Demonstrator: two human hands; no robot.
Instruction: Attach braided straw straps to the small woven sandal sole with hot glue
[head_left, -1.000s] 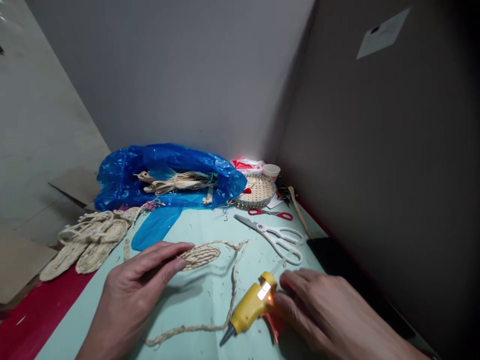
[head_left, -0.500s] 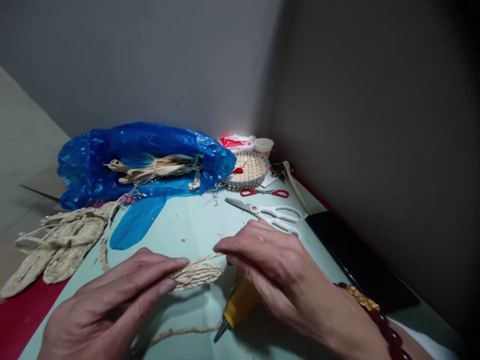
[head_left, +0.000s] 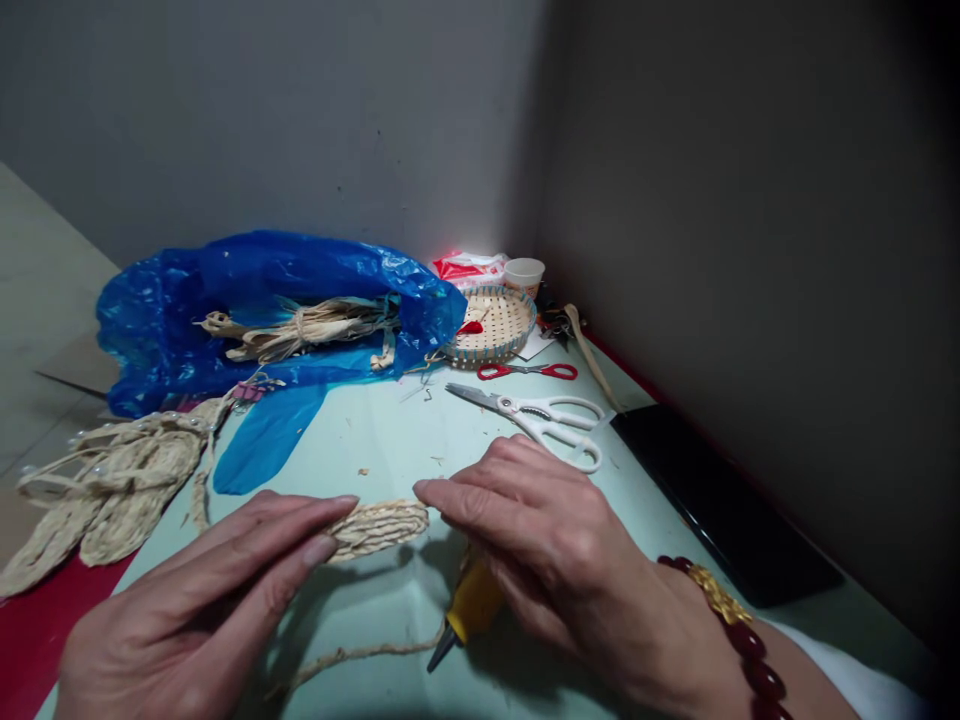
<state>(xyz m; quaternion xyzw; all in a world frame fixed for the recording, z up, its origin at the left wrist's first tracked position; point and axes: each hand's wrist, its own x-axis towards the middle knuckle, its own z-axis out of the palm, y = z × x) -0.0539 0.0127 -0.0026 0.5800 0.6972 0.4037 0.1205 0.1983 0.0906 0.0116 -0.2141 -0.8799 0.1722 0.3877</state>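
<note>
A flat straw coil [head_left: 381,530], several rows of twisted cord pressed side by side, is held above the pale table [head_left: 390,425], just beyond and to the left of a yellow glue gun [head_left: 477,603]. The left hand [head_left: 202,590] pinches the coil's near end between thumb and fingers. The right hand [head_left: 551,540] bends its fingertips to the opposite end, partly covering the glue gun; whether they grip the cord there is hidden. The inner rows look settled, but the work appears far from finished: a loose cord [head_left: 367,652], not yet wound, trails left from the glue gun's nozzle. Whether glue is on the outer edge cannot be seen. Well to the left of the glue gun lie woven sandals [head_left: 135,475], apparently complete; beyond it, white-handled scissors [head_left: 506,404] rest, and a blue bag [head_left: 292,255] holds a straw bundle [head_left: 315,330].
</note>
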